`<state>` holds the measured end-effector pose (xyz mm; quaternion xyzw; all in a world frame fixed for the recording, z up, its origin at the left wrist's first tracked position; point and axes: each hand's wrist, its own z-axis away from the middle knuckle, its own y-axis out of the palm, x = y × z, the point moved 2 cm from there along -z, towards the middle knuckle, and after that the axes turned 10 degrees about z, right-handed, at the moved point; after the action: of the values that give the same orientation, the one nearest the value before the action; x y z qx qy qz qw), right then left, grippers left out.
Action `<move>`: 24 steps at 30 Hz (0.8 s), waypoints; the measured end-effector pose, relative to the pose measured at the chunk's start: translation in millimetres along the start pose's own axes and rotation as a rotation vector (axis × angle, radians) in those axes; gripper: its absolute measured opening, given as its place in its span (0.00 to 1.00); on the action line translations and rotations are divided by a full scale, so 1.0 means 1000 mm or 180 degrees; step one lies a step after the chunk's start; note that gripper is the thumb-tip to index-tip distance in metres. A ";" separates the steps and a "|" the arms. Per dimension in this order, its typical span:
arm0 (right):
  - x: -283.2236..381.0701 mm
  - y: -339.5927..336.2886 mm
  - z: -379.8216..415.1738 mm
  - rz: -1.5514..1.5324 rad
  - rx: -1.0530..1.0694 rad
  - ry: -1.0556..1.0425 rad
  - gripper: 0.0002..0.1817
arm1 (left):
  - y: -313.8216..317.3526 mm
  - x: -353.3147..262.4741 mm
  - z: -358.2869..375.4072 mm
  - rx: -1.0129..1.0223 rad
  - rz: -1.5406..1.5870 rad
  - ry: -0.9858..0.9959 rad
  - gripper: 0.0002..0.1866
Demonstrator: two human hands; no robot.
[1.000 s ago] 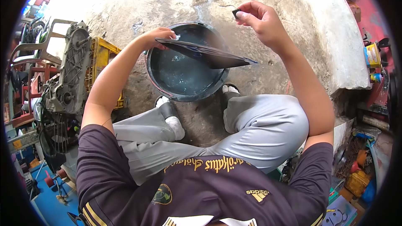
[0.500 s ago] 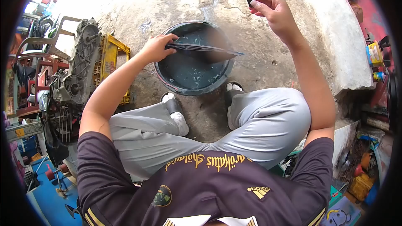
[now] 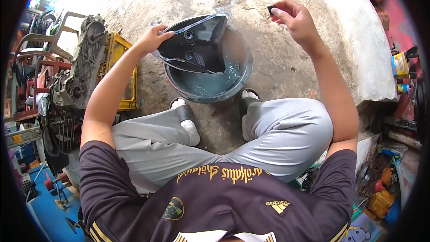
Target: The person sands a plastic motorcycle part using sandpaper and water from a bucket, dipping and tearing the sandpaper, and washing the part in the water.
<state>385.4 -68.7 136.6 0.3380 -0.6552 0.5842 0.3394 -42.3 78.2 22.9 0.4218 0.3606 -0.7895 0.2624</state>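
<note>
My left hand [image 3: 155, 39] grips the left edge of a glossy black plastic panel [image 3: 204, 40]. Two round, raised fittings and a shiny rim show on the panel's face, which is tilted toward me. Beneath it stands a round dark tub [image 3: 244, 80] of cloudy water, its far left part hidden by the panel. To the right, above the floor, my right hand [image 3: 295, 22] pinches a small black square piece [image 3: 271, 10] between thumb and fingers; its material cannot be made out. The right hand is apart from the panel and tub.
A yellow crate [image 3: 127, 92] and a grey metal engine casing [image 3: 92, 40] stand left of the tub. A red chair frame [image 3: 40, 74] is farther left. On the right rise a pale concrete ledge [image 3: 369, 58] and cluttered parts. My feet flank the tub's near side.
The panel has turned from edge-on to showing its face, and my left hand has moved up and left with it. My right hand has shifted slightly right and down, still pinching the black piece.
</note>
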 end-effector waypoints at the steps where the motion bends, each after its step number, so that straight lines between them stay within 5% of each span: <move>1: -0.001 0.002 -0.001 0.0001 -0.0008 0.0002 0.11 | 0.000 -0.002 0.005 -0.0196 -0.0001 0.0091 0.26; 8: -0.011 0.001 0.015 0.0199 0.0181 0.0146 0.12 | -0.026 -0.039 0.041 -0.0625 0.0777 0.0377 0.20; 15: 0.001 -0.014 0.018 0.0352 -0.0093 0.0146 0.14 | -0.034 -0.011 0.081 -0.1253 0.1681 0.0531 0.15; 24: 0.029 -0.025 0.058 0.1015 -0.0258 -0.0009 0.13 | 0.008 -0.051 0.089 -0.1339 0.2213 0.0369 0.19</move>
<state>387.3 -130.0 169.3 0.2166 -0.7240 0.6032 0.2548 -53.8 8.6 98.1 0.4994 0.3644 -0.5377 0.5734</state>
